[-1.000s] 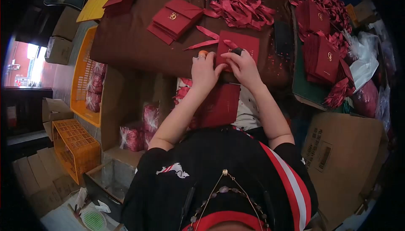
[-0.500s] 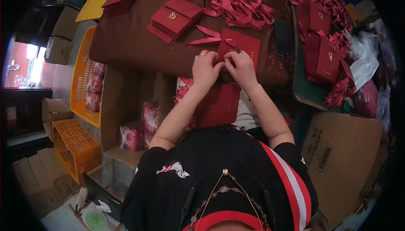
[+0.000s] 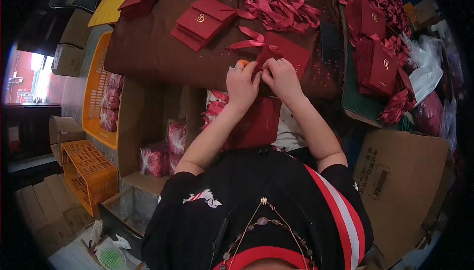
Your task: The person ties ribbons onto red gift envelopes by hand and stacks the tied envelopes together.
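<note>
A dark red paper bag [image 3: 295,50] with a red ribbon [image 3: 249,40] lies at the table's near edge. My left hand [image 3: 242,85] is closed in a pinch at its lower left edge. Beside it, my right hand [image 3: 284,80] pinches the same edge, its fingertips almost touching the left ones. Whether ribbon is also between the fingers is hidden. A small orange object [image 3: 243,62] shows at my left fingers; its kind is unclear. Another red bag [image 3: 256,124] rests on my lap below the hands.
On the brown-covered table [image 3: 153,48] sit a stack of red bags [image 3: 203,20], a ribbon heap [image 3: 281,8] and a dark flat object [image 3: 331,43]. More bags [image 3: 377,70] stand at right. Around are a cardboard box [image 3: 402,186] and yellow crates [image 3: 91,171].
The bag at my hands has turned clockwise and shifted slightly right. Its ribbon has moved up and right. Both hands stay pinched at its edge and have moved slightly.
</note>
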Tool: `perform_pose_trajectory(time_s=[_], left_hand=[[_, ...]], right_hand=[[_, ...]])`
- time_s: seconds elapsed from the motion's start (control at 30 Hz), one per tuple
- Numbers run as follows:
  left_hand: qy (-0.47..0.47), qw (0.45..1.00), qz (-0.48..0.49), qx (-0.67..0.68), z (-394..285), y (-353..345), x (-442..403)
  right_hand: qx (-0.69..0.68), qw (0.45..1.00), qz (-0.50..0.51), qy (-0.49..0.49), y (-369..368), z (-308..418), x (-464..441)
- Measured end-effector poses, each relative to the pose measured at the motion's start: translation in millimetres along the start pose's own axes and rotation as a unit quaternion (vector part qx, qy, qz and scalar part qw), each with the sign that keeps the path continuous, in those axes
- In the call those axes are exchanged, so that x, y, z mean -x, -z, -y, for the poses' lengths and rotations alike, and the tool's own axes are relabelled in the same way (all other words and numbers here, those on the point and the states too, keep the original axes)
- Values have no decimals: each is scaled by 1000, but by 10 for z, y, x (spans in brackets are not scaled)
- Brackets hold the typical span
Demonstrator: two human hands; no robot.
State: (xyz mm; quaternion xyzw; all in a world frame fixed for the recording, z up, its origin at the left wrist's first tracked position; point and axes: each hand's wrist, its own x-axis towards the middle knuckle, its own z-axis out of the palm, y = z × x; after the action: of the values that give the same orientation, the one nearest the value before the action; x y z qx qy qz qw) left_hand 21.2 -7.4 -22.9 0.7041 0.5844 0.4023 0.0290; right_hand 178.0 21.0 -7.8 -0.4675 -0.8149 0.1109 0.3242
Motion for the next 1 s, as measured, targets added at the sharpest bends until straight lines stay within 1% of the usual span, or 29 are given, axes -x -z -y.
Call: perform_pose_trajectory(time_s=[0.17, 0.27, 0.33, 0.37, 0.43, 0.47, 0.5, 0.53, 0.57, 0.63, 0.67, 0.73, 0.8, 0.83, 0.9, 0.93, 0.97, 1.0], left_hand=[[-38, 998, 3, -49, -46, 63, 19], [-54, 995, 20, -84, -64, 78, 80], [-57, 993, 32, -96, -56, 82, 118], [-45, 994, 48, -84, -40, 81, 136], [-34, 995, 63, -70, -28, 98, 129], [-5, 996, 77, -38, -15, 108, 120], [24, 996, 90, -6, -20, 128, 100], [36, 995, 96, 2, -55, 174, 74], [35, 995, 95, 3, -59, 162, 68], [35, 996, 80, -10, -62, 137, 66], [34, 996, 78, -9, -54, 137, 68], [10, 997, 77, -10, -44, 148, 95], [-26, 997, 72, -30, -66, 156, 158], [-22, 996, 78, -22, -49, 167, 167], [35, 991, 118, 44, 15, 203, 104], [56, 986, 119, 103, 49, 228, 55], [81, 973, 145, 160, 166, 202, 21], [107, 956, 170, 215, 239, 210, -34]], right_hand=[[-70, 997, -8, -17, 0, 49, -13], [-60, 998, -7, -35, -44, 69, 17], [4, 999, 18, -29, -63, 77, 24], [4, 999, 18, -29, -66, 84, 19], [94, 995, 37, 17, -63, 103, -2], [94, 995, 37, 17, -50, 115, -13], [102, 993, 59, 18, -13, 139, -40], [110, 991, 81, 19, 6, 153, -65], [111, 990, 80, 19, 2, 166, -81], [109, 992, 62, -24, -12, 192, -109], [110, 992, 62, -23, -20, 171, -120], [-12, 994, 66, -82, -62, 107, -133], [9, 994, 74, -78, -133, 102, -136], [31, 993, 82, -78, -161, 110, -119], [33, 992, 82, -93, -171, 94, -107], [25, 997, 52, -44, -142, 59, -96], [17, 1000, 23, 7, -112, 33, -92], [32, 999, 3, 8, -44, 72, -74]])
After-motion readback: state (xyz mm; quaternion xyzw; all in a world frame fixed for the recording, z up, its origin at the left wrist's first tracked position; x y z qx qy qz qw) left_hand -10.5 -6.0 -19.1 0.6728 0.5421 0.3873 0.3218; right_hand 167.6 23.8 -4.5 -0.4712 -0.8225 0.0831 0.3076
